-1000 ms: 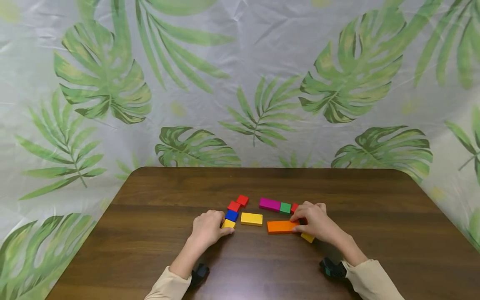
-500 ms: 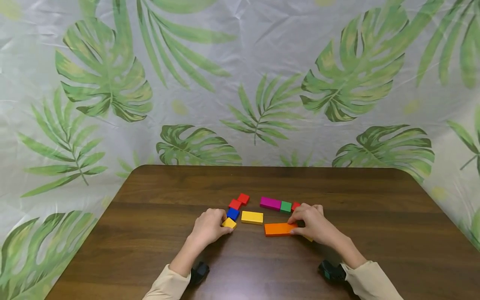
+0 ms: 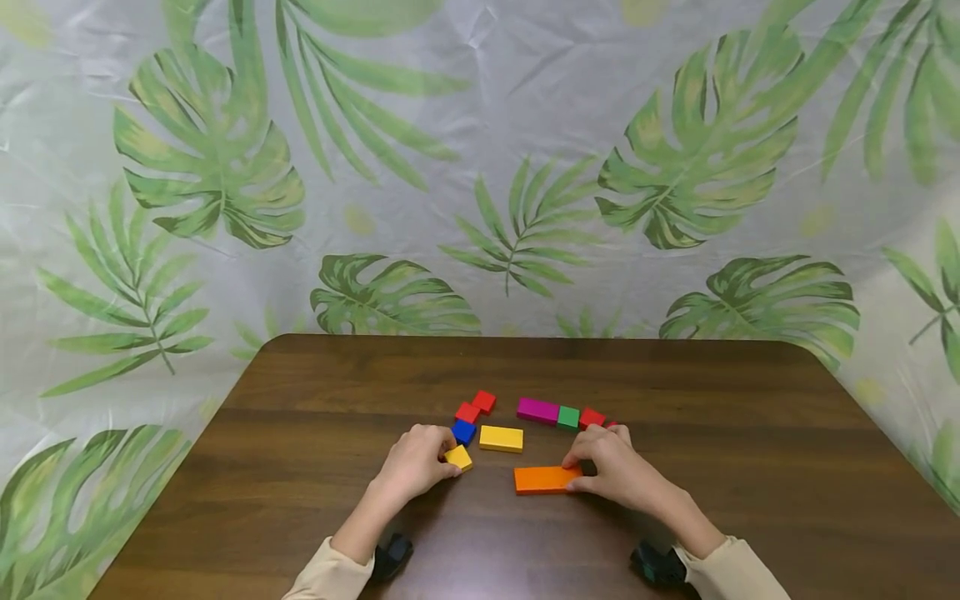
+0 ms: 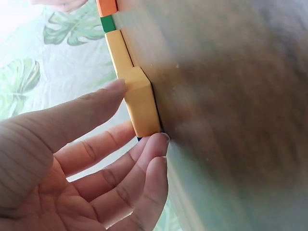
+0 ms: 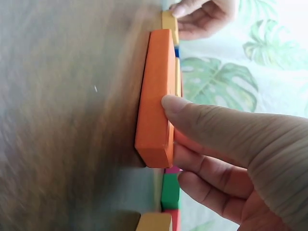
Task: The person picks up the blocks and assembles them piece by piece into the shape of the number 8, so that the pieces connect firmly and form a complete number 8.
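My left hand pinches a small yellow block between thumb and fingertips at the near end of a slanting row. In the left wrist view the thumb touches one end of this yellow block, with fingertips at the other. Just beyond it lie a blue block and two red blocks. My right hand grips the right end of a long orange block. The right wrist view shows the thumb on the orange block's long edge, the fingers partly hidden behind it.
A yellow oblong block lies between the hands. Behind the right hand runs a row of a magenta block, a green block and a red block. Another yellow block shows low in the right wrist view. All lie on a brown table.
My right hand has drawn the orange block nearer and leftward. My left hand has turned the small yellow block and pulled it slightly nearer, apart from the blue one.
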### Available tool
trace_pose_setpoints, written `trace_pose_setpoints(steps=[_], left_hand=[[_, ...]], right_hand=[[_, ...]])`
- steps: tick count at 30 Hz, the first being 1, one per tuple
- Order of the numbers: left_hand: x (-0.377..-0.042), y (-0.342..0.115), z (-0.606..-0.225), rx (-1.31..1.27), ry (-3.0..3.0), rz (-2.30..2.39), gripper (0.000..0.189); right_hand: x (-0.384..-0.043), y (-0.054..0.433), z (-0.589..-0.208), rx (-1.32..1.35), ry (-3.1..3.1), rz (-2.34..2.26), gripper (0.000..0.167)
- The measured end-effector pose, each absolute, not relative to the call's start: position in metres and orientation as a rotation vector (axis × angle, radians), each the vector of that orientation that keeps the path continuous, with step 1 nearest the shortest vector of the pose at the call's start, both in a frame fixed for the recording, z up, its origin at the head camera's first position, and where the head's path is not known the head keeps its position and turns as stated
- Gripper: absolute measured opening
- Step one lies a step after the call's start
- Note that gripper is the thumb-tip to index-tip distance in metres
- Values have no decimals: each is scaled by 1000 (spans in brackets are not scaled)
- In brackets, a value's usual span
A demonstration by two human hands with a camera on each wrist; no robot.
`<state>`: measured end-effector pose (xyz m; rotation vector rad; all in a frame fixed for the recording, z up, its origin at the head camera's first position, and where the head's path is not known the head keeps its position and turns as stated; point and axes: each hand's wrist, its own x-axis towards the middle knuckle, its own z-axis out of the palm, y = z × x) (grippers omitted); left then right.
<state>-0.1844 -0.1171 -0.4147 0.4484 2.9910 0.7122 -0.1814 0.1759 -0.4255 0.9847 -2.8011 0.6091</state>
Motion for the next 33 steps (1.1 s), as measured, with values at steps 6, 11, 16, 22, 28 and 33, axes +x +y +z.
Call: trace_pose_setpoints(steps=[6,11,16,22,28,33], left_hand=[[-180,-118,-413,448,2977,706,26],[-178,-116,-413,474,2964,709,28],[-180,-113,-414,528,2938,730,29],[-181,-109,-412,622,2914,735,27],[-180,-108,-410,674,2869,758,27],[-179,-108,-412,690,2790,805,26]], right_hand=[[-174,169,-427,1026,-2794,658,19],[-168,163,-429,1075,-2770,693,19],[-165,161,-429,1077,-2788,723,19],[-162,159,-427,1107,-2790,730,19],[-158,153,-426,1133,-2827,759,19],[-153,150,-426,1146,-2865,803,18]])
